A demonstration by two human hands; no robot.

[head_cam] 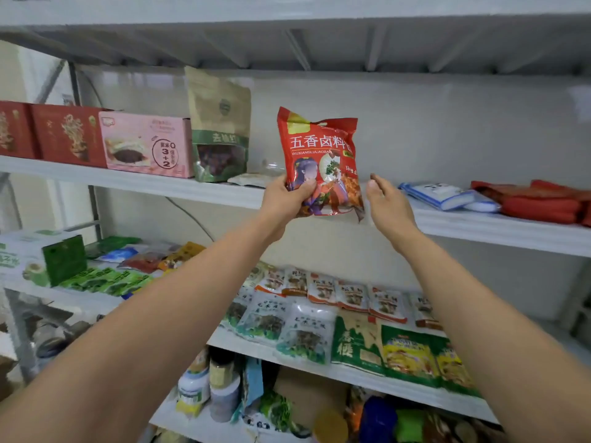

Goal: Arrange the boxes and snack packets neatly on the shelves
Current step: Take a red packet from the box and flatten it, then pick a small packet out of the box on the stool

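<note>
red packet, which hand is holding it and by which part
The left hand grips the red packet by its lower left corner, thumb on the front. The right hand is open just beside its right edge and holds nothing.

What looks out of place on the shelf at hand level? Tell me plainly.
The pink box and brown pouch stand upright in a row, but a pale packet lies flat beside the pouch. At the far right, blue-and-white packets and red packets lie in loose, skewed heaps.
</note>
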